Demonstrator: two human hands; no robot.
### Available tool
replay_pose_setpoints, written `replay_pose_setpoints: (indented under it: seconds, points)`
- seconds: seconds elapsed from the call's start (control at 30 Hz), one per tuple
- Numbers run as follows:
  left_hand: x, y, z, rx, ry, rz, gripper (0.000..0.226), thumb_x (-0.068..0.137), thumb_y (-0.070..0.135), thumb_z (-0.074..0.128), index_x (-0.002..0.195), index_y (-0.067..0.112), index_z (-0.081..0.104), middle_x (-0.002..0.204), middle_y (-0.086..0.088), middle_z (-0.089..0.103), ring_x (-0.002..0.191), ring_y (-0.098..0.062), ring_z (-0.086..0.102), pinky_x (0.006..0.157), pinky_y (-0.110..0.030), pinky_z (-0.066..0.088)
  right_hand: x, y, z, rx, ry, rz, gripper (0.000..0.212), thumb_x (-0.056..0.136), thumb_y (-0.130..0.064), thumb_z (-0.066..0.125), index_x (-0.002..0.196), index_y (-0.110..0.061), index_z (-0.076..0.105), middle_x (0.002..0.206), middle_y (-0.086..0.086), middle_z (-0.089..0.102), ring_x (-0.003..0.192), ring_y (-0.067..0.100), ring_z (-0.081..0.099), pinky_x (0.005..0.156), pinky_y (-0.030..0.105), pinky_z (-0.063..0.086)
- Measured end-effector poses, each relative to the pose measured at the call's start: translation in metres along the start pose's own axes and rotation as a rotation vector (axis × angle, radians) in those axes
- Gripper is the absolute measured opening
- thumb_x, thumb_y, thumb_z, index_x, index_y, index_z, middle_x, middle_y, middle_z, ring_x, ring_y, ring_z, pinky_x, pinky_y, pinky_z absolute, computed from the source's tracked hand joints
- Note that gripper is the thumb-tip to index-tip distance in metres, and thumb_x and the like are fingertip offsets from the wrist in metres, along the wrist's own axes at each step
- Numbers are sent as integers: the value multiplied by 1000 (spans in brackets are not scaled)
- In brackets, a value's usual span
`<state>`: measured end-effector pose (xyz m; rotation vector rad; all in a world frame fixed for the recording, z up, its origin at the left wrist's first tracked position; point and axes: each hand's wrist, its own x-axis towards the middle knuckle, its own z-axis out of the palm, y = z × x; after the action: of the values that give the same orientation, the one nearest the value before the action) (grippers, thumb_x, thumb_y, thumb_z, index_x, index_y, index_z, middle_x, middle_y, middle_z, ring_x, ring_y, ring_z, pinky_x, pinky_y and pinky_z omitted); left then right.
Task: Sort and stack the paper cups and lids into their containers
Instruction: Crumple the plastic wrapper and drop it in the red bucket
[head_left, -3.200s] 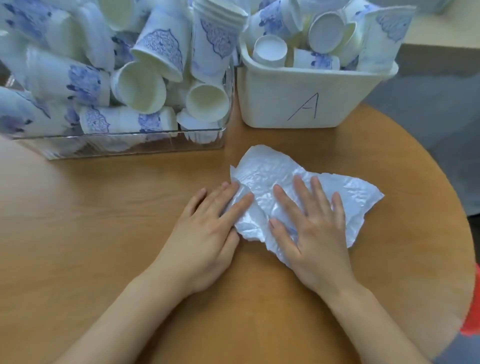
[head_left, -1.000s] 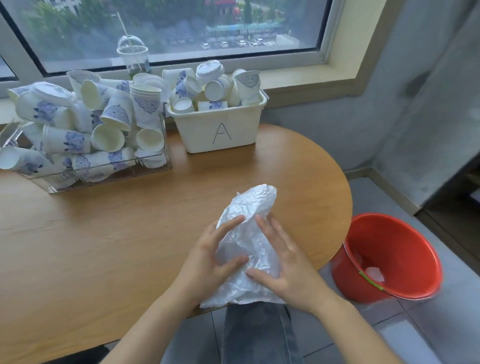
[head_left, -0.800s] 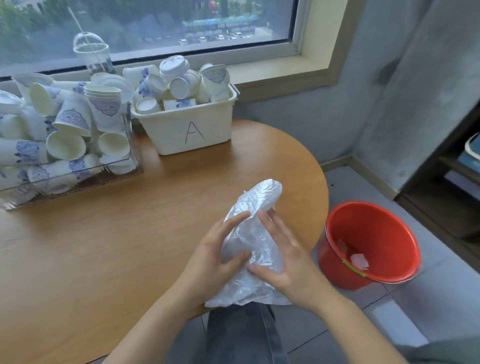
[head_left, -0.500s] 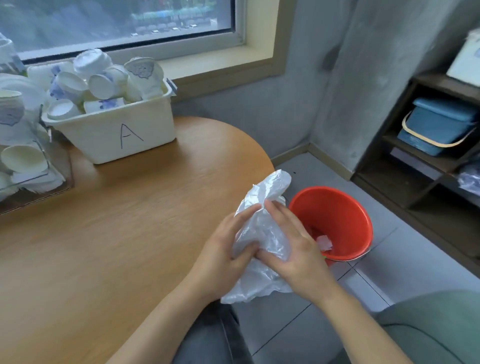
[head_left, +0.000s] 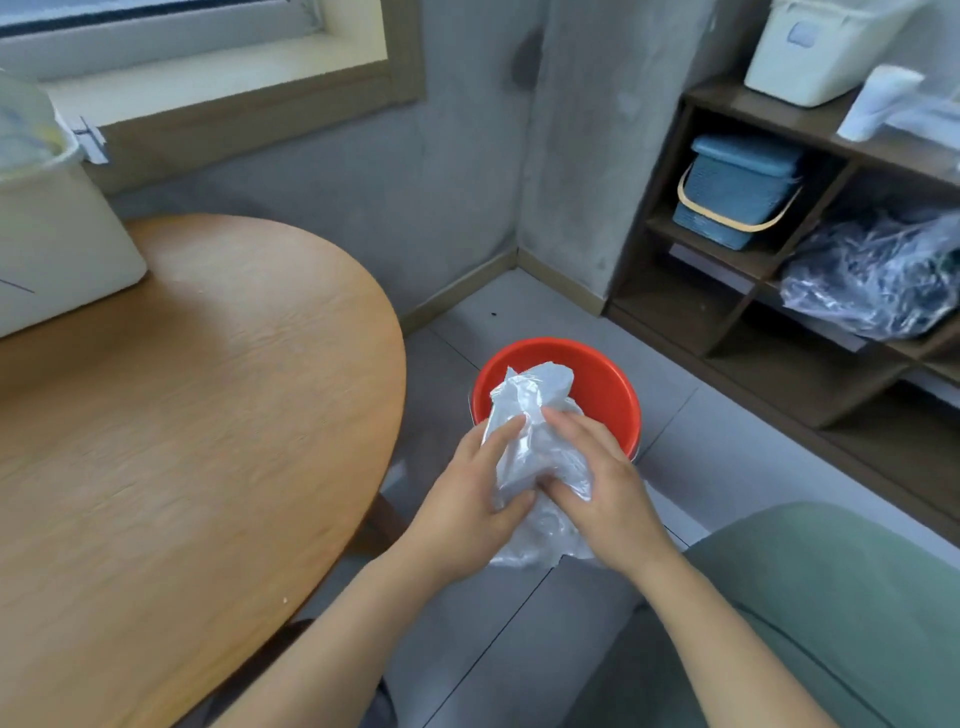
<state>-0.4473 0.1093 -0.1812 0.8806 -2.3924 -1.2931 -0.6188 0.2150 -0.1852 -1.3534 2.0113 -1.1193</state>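
Nearest the camera, the left hand and the right hand are together, both clamped on a crumpled translucent white plastic bag, the left thumb pinching its near side while the right fingers curl over its right side. The hands hold the bag in the air beyond the right edge of the round wooden table, above the near rim of a round red plastic bucket that stands on the grey tiled floor. A green cushioned seat lies at the lower right. On the far left of the table stands a white plastic bin, partly cut off by the frame, its contents blurred. Farther right, a dark wooden shelf unit holds a blue lidded basket, a clear plastic bag of dark items and a cream plastic box on top.
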Motion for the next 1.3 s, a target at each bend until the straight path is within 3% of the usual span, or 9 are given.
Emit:
replay_pose_setpoints:
  seconds: [0.13, 0.33, 0.4, 0.5, 0.63, 0.77, 0.97, 1.17, 1.3]
  points:
    - [38, -27, 31, 5, -52, -50, 72, 100, 28, 70, 161, 34, 32, 168, 7, 25, 152, -8, 31, 109, -7, 21, 23, 47, -1, -38, -1, 104, 69, 96, -9, 71, 149, -46, 48, 148, -28, 41, 137, -17, 36, 109, 2, 29]
    - [71, -72, 68, 13, -94, -114, 70, 100, 22, 69, 161, 23, 37, 167, -1, 30, 152, -13, 34, 121, -19, 27, 65, 112, -1, -152, 39, 263, 68, 96, -13, 71, 155, -35, 46, 154, -7, 42, 141, 8, 42, 108, 13, 28]
    - [78, -83, 77, 41, -99, -130, 70, 100, 24, 68, 162, 21, 36, 168, -2, 30, 147, -10, 38, 116, -12, 26, 81, 128, 0, -182, 71, 308, 67, 96, -15, 72, 155, -34, 47, 156, -2, 41, 143, 15, 43, 111, 19, 29]
    - [90, -87, 83, 90, -102, -146, 71, 102, 28, 64, 165, 24, 30, 173, -4, 23, 158, -15, 25, 118, -17, 21, 101, 144, 2, -224, 116, 381, 66, 94, -20, 73, 153, -36, 48, 154, 2, 40, 142, 21, 45, 112, 29, 35]
    - [99, -86, 82, 201, -32, -131, 69, 103, 29, 60, 165, 26, 31, 174, -3, 20, 159, -20, 25, 122, -31, 29, 119, 154, 6, -245, 158, 517, 66, 93, -38, 75, 152, -34, 47, 158, 4, 33, 140, 26, 47, 114, 39, 39]
    - [89, -93, 82, 427, -106, -128, 72, 102, 36, 58, 166, 30, 24, 174, -5, 19, 154, -28, 33, 120, -36, 30, 126, 162, 12, -314, 78, 619, 83, 90, -60, 71, 160, -31, 37, 168, 3, 24, 149, 27, 40, 118, 43, 37]
    - [79, -90, 76, 557, -164, -95, 70, 101, 36, 55, 164, 30, 24, 171, -3, 24, 152, -24, 36, 118, -35, 29, 115, 158, 13, -383, -13, 580, 77, 93, -53, 71, 159, -30, 40, 169, 9, 26, 156, 24, 28, 122, 39, 30]
    - [55, -56, 54, 673, -135, -9, 72, 103, 37, 52, 166, 29, 20, 173, -4, 19, 158, -22, 24, 126, -39, 19, 89, 118, 5, -466, -67, 453, 72, 93, -52, 69, 157, -36, 41, 169, 1, 28, 150, 24, 40, 119, 39, 37]
    - [28, -25, 30, 735, -43, 121, 74, 90, 33, 68, 159, 23, 41, 165, -11, 40, 150, -29, 43, 122, -48, 32, 72, 65, -5, -574, -78, 240, 69, 97, -47, 67, 159, -38, 37, 171, -4, 25, 153, 22, 35, 122, 43, 33]
